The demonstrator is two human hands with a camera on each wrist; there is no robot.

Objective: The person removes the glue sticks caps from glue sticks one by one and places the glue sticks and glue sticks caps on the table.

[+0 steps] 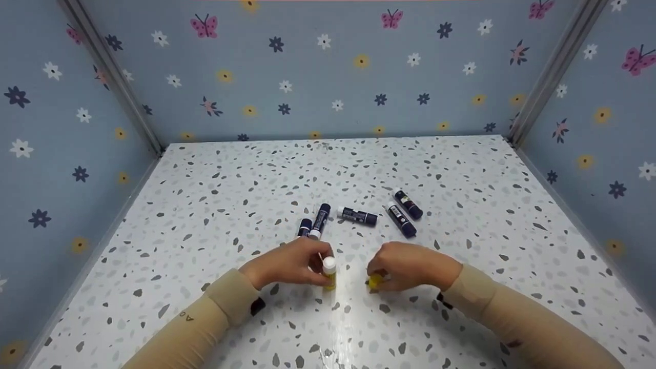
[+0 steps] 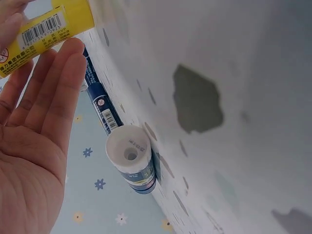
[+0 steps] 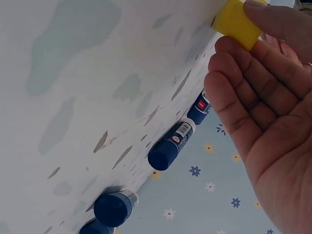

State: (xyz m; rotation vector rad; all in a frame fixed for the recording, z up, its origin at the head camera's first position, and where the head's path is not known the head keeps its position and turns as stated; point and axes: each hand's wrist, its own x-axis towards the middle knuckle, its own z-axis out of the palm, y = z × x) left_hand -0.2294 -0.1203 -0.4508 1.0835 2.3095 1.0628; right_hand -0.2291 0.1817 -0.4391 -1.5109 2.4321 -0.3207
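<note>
In the head view my left hand grips a yellow glue stick between thumb and fingers. The stick stands upright, its white end on top; its printed barcode label shows in the left wrist view. A short way to the right, my right hand pinches a second yellow glue stick. Only its plain yellow lower part shows clearly, and my fingers cover much of the rest. Just beyond my left hand lie two dark blue glue sticks, one partly hidden by the hand.
Farther right, more dark blue glue sticks lie on the speckled white tabletop. Blue flower-patterned panels wall in the back and both sides, with metal strips at the corners.
</note>
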